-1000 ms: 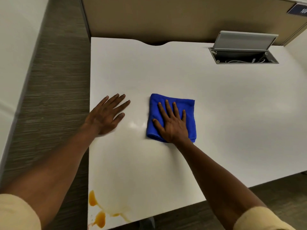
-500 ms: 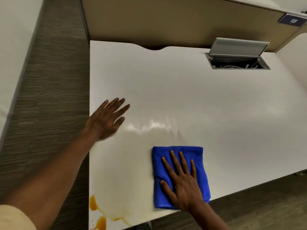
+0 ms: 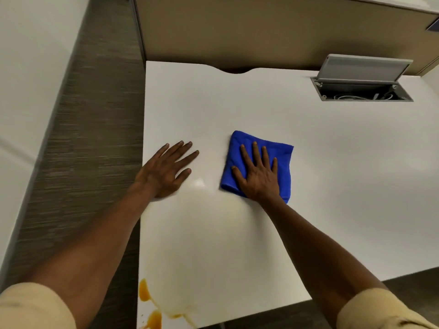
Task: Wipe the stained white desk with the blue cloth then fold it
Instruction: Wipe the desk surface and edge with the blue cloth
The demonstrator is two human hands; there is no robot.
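Since half a second ago the right hand (image 3: 257, 175) has carried the blue cloth (image 3: 257, 166) from the near edge of the table (image 3: 344, 186) back up to mid-table, level with the left hand (image 3: 166, 172), which has stayed planted. Its grip is flat and wide: fingers straight and spread, palm pressing the folded cloth down, nothing curled round it. The left hand likewise lies open, fingers splayed on the bare surface just left of the cloth, bracing. What the next stroke turns on, I judge, is that the orange stain (image 3: 152, 307) sits at the near left corner, down and to the left of the cloth, well apart from it and closer along the left forearm than the right; the right hand holding the cloth would have to sweep diagonally toward the body. A faint yellowish film (image 3: 202, 245) spreads between cloth and stain. The stain is cut off by the lower frame edge, so its full extent cannot be told. A cable hatch (image 3: 363, 89) stands open at the far right.
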